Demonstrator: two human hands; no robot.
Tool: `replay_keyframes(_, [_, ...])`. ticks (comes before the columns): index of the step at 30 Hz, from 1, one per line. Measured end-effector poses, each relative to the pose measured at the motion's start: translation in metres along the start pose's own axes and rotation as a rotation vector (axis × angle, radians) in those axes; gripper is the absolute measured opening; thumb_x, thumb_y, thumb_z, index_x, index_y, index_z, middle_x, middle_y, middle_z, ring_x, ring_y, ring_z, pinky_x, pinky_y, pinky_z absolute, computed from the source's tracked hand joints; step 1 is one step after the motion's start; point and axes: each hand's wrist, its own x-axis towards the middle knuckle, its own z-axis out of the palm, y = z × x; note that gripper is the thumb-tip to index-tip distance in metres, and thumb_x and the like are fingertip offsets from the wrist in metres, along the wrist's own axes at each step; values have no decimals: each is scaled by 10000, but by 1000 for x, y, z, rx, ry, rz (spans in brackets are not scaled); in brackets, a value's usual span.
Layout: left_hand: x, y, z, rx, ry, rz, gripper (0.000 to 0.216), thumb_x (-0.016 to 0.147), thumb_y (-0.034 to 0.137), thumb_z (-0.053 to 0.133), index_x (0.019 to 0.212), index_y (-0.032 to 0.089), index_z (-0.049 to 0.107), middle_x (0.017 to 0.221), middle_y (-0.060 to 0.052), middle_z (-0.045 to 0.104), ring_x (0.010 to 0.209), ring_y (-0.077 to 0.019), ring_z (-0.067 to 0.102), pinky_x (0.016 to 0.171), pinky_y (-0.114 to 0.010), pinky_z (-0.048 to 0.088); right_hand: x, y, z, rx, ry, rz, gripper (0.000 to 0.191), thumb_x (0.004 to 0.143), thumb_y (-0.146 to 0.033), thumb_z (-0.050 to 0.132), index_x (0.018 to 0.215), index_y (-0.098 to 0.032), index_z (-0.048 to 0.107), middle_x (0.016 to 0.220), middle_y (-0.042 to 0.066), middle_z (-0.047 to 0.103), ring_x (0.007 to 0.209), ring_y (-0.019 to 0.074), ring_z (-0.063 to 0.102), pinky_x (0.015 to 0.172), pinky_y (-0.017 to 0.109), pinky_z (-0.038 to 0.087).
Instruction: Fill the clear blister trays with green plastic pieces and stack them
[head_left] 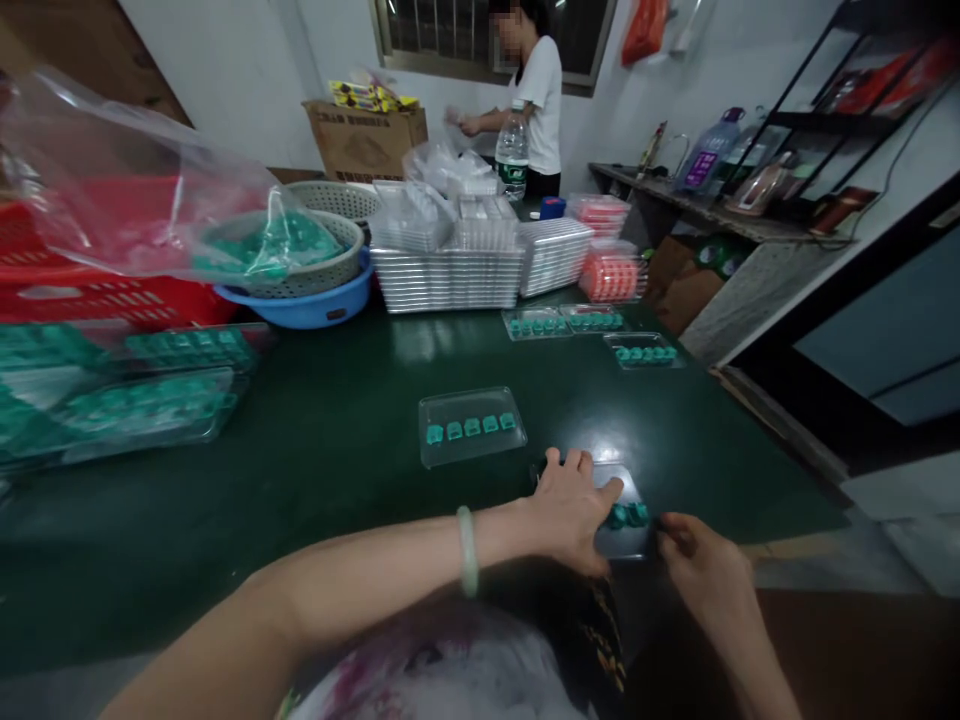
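So the clear tray [624,545] with the teal pieces [628,514] is parked close to the near edge of the green table [337,450], and honestly that's the sketchy bit: if it gets nudged toward the lap, it could be tipped over the edge and the pieces dumped. The left hand [574,510] is laid across the tray's left part with its fingers spread wide, so a good chunk of the tray is covered and it can't be told how many pieces are under there. If the palm gets pressed down too hard, the plastic (looks thin, imo) could be bent and the row knocked crooked. The right hand [697,550] is held narrow, fingers curled in, right by the tray's right side; whether anything is pinched there can't be told, it's too blurry. If that corner gets lifted while the other side is pinned, pieces could be slid sideways. Also, the second tray [472,453] is left just beyond the left hand, so it could be bumped by a careless reach.
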Motion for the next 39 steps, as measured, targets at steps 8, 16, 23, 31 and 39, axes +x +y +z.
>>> replay_keyframes(8, [-37,5,-14,59,8,-94,992,454,558,608,1289,112,312,1083,-217,479,931,-331,401,799,-468,269,-25,-33,-4,207,-41,-104,315,649,-375,476,843,-186,637,773,73,703,727,228,661,665,320,501])
replay_keyframes(16, [-71,-46,-68,154,31,-329,943,492,466,629,1321,154,309,1260,-224,364,1080,-397,324,869,-538,206,2,-136,0,307,13,-388,251,702,-225,455,875,-186,633,720,48,681,639,176,633,607,258,464])
replay_keyframes(23, [-66,-115,-63,131,-39,-461,911,533,475,611,1340,177,310,1300,-212,350,1112,-386,343,856,-520,258,60,-188,49,247,-35,-498,211,690,-133,456,801,-178,630,668,30,648,601,139,588,582,229,413])
replay_keyframes(31, [-71,-132,-37,32,-131,-369,1158,442,757,556,1398,241,155,1387,-230,256,1225,-425,247,908,-550,212,82,-171,50,176,-179,-593,128,742,-244,522,757,-199,641,606,-23,616,512,97,550,477,187,380])
replay_keyframes(39, [-73,-133,-36,23,-111,-362,875,661,604,510,1388,224,206,1398,-218,263,1230,-406,273,932,-556,200,197,-213,52,-76,159,-603,320,835,-239,421,1116,-172,558,1081,129,538,953,209,507,757,309,385])
